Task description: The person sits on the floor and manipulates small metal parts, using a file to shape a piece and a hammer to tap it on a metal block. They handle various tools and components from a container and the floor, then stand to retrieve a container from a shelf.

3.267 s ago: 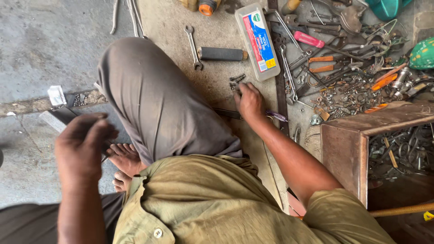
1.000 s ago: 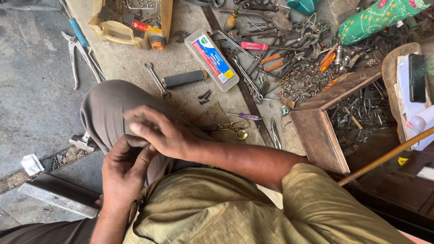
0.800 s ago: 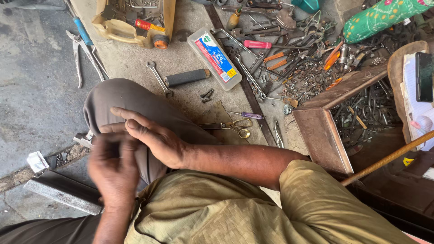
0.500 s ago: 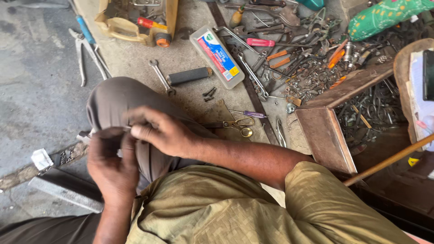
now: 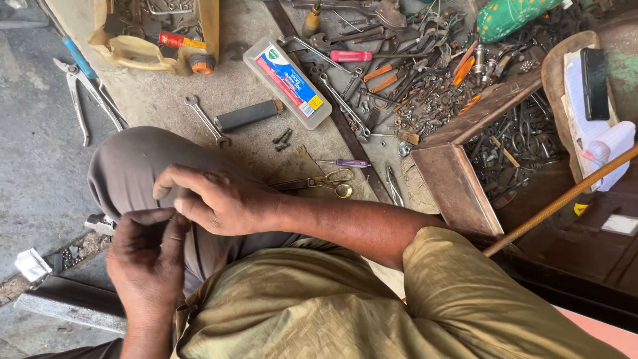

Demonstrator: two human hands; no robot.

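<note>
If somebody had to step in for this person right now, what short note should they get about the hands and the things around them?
Left hand: raised beside the bent knee, fingers pinched together; anything in its grip is too small to see.
Right hand: resting on the knee, fingertips meeting the left hand's. Nothing visible in it.
Nearby on the floor: scissors, a small purple-handled screwdriver, loose screws, a spanner and a dark grip handle.
Further off: pliers, a flat plastic box, a wooden box of metal parts.
Done or left: cannot be judged from this view.
</note>
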